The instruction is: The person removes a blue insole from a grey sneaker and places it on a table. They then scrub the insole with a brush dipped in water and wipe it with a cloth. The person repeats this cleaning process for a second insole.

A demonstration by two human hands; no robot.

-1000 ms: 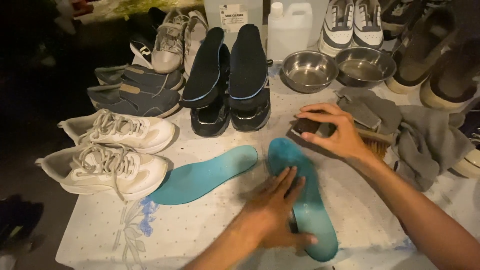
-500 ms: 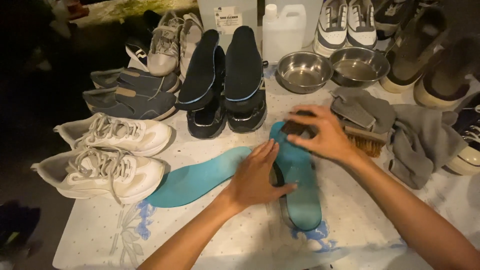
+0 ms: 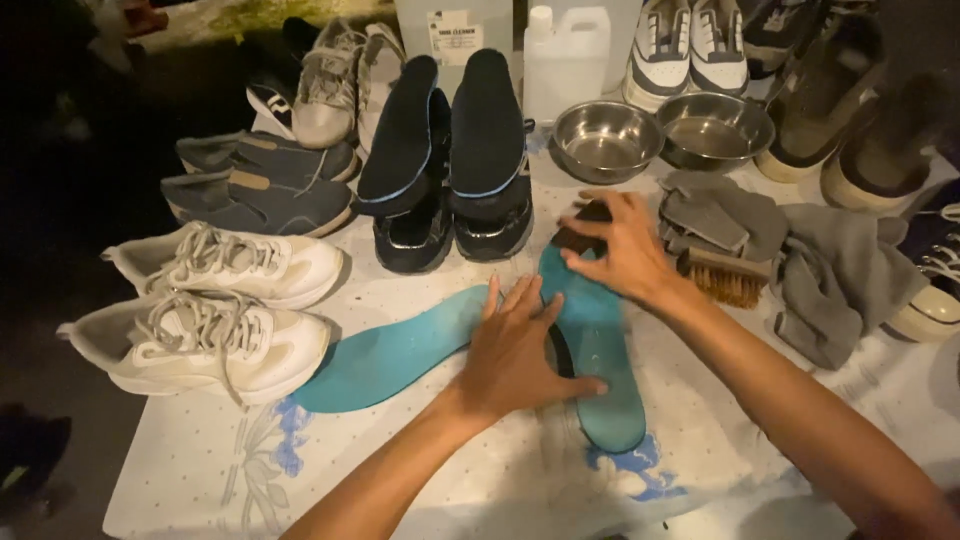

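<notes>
Compared with the view half a second earlier, the left hand (image 3: 515,355) keeps its place on the teal insole (image 3: 592,345), the right hand (image 3: 615,245) stays at the insole's far tip, and the insole has not shifted on the cloth.

The left hand lies flat, palm down, across the middle of the insole. Its fingers (image 3: 520,300) are stretched out straight and a little spread, pointing away from the person, and the thumb reaches out to the right over the insole. The hand presses on the insole and grasps nothing.

The right hand's fingers (image 3: 580,235) are bent and closed around a small dark brush (image 3: 580,228), which sits on the far end of the insole. Whether the bristles touch the insole cannot be told.

A second teal insole (image 3: 390,350) lies just left of the left fingers, its narrow end running beneath them. Just beyond the right fingers stands a pair of black shoes (image 3: 450,225) with dark insoles propped upright in them. To the right of the right fingers, close by, a wooden scrub brush (image 3: 722,277) rests against a grey cloth (image 3: 830,275). Beyond them stand two steel bowls (image 3: 660,135). Well to the left of the left fingers lies a pair of white sneakers (image 3: 215,305), all on the pale printed table cover (image 3: 400,465).
</notes>
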